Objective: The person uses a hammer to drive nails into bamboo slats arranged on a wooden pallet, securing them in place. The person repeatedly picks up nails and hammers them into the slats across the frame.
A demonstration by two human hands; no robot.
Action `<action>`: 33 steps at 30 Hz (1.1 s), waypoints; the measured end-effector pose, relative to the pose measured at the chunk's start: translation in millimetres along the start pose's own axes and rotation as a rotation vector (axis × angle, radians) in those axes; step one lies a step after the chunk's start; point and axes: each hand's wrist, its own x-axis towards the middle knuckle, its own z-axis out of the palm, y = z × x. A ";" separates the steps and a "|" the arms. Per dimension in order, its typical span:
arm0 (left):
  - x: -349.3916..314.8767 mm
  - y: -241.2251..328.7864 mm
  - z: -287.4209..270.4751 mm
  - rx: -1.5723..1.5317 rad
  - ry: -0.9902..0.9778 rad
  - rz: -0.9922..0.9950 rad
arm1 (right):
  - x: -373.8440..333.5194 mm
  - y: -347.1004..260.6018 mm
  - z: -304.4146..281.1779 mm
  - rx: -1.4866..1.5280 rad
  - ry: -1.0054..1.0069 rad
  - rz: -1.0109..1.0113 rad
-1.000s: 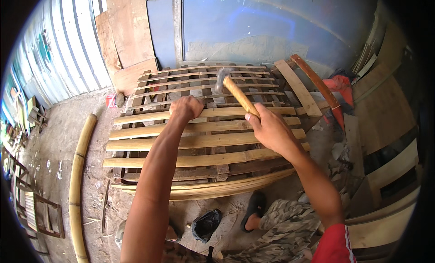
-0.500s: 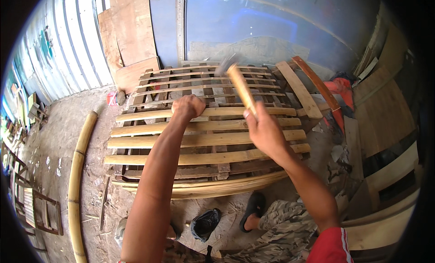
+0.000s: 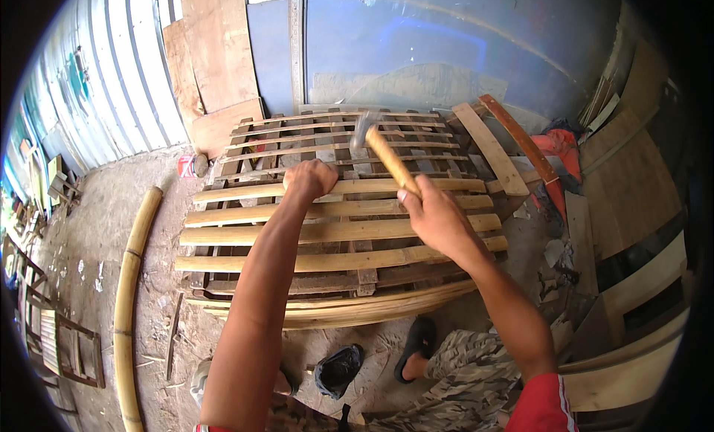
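Note:
My right hand [image 3: 437, 213] is wrapped around the wooden handle of a hammer [image 3: 392, 161]. The hammer's metal head is smeared by motion and appears over the far part of a slatted wooden frame [image 3: 366, 279]. To its left, my left hand [image 3: 311, 181] is closed at a bamboo slat [image 3: 416, 185] lying across the frame, its fingers curled over the slat's far side. Whether those fingers also hold something small is hidden. Nearer to me, several wider bamboo slats [image 3: 357, 231] lie crosswise, spaced apart. Thinner strips [image 3: 394, 143] cross the far part.
A long bamboo pole [image 3: 128, 298] lies on the floor at left. A black plastic bag [image 3: 338, 370] sits by my feet. Loose boards [image 3: 491, 149] and a reddish-brown plank [image 3: 520, 138] rest right of the frame. A blue panel [image 3: 446, 45] stands behind it.
The hammer head has come down toward me and slightly left, its handle now tilted lower. My left hand keeps its place at the slat. The view has shifted slightly.

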 end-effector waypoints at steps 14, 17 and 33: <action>-1.2 4.8 0.6 0.005 0.065 0.022 | -8.9 -0.7 6.5 0.000 -0.022 0.098; -1.6 4.3 1.1 -0.008 0.056 0.011 | -3.6 15.0 14.4 -0.090 -0.151 0.051; -1.0 -1.6 -2.4 -0.032 0.038 0.027 | -7.8 8.2 13.8 -0.041 -0.040 0.139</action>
